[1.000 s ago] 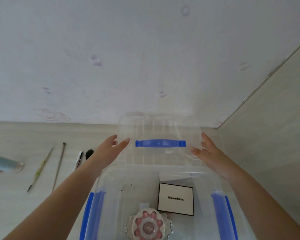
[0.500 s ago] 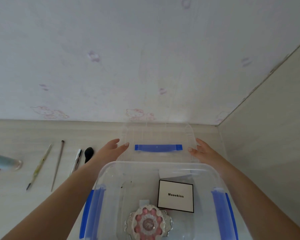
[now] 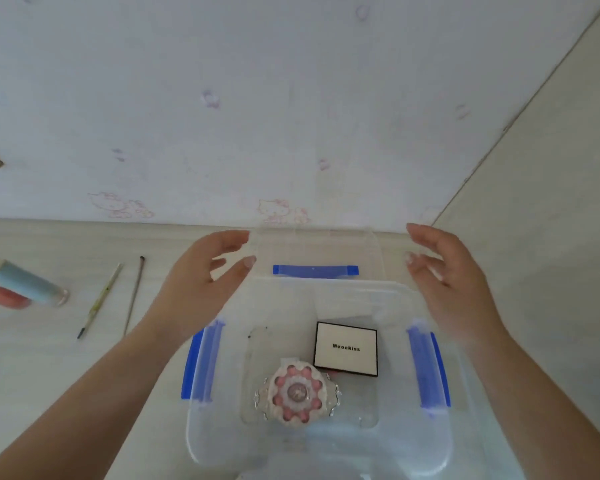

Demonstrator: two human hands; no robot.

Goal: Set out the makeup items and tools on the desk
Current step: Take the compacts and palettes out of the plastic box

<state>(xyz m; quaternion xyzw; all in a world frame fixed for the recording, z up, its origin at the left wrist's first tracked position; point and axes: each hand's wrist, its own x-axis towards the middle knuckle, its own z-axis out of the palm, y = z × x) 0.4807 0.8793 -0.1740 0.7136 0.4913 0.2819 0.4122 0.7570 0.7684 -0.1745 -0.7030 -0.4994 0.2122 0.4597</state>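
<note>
Nearby, brushes [image 3: 118, 297] beside tubes [image 3: 25, 285].

A clear storage box [image 3: 321, 441] with blue side latches stands on the table [image 3: 49, 358]. Inside the box lie a white card compact marked "Mooekiss" [image 3: 345, 348] and, nearer the camera, a round pink flower-pattern compact [image 3: 296, 393]. The clear lid [image 3: 317, 251], with a blue handle, lies flat behind the box, against the wall. The left hand [image 3: 201, 282] and right hand [image 3: 447, 275] hover at the lid's ends, fingers relaxed, holding nothing. Left of the box lie two thin brushes [image 3: 134, 294] and a blue tube [image 3: 25, 282].
</note>
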